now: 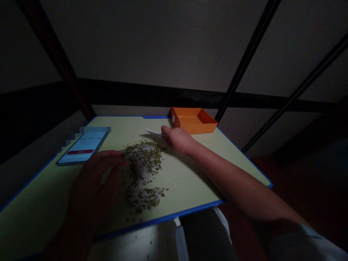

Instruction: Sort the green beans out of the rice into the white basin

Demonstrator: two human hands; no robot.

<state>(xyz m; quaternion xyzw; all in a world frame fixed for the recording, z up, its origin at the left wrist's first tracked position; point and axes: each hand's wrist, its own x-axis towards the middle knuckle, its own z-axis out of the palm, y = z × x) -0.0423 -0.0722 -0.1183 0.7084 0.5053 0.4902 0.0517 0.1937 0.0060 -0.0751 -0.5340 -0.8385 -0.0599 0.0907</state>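
Note:
A loose pile of small green beans mixed with white grains lies spread on the table, with a smaller clump nearer the front edge. My right hand is closed on a thin white card, which it holds just beyond the far right side of the pile. At the pile's left edge is my left hand, its thumb and forefinger curved with a gap between them. Their tips reach the beans, and dim light hides whether anything small is between them.
A phone showing a running timer lies at the left. An orange open box stands at the back right corner. The pale green table has a blue rim, and a panelled wall rises behind it. Several specks lie on a surface below the front edge.

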